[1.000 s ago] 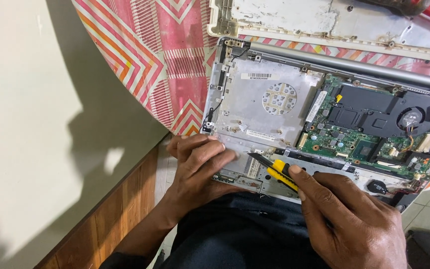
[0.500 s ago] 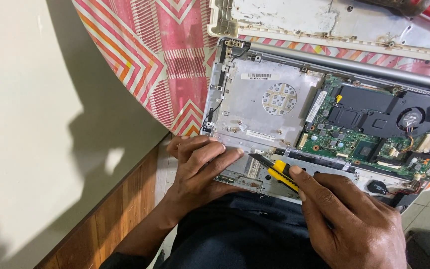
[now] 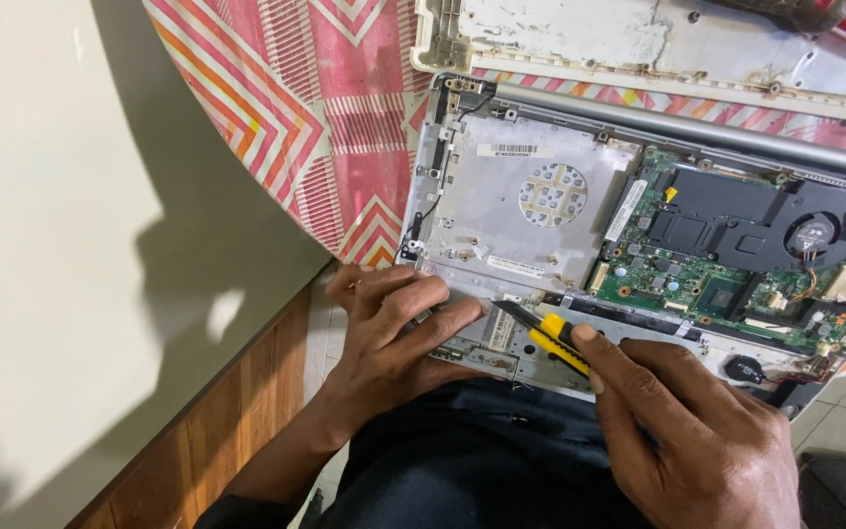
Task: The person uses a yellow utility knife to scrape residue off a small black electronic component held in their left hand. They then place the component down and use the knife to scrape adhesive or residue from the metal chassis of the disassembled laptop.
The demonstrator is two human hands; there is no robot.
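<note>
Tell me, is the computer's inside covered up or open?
Open. The laptop has its cover off, so the green circuit board and round fan show.

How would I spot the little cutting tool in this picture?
Find the opened laptop on the striped cloth, its green circuit board exposed. At its near edge, the right hand holds a utility knife beside the left hand. Its yellow-and-black body is the only bright yellow tool there.

A pink tablecloth (image 3: 276,108) with orange and white chevron stripes is covering the round table. A worn white plastic cover panel (image 3: 638,39) is lying along the top edge. A cream wall (image 3: 51,245) is filling the left side, with wooden trim (image 3: 237,411) running below it.
</note>
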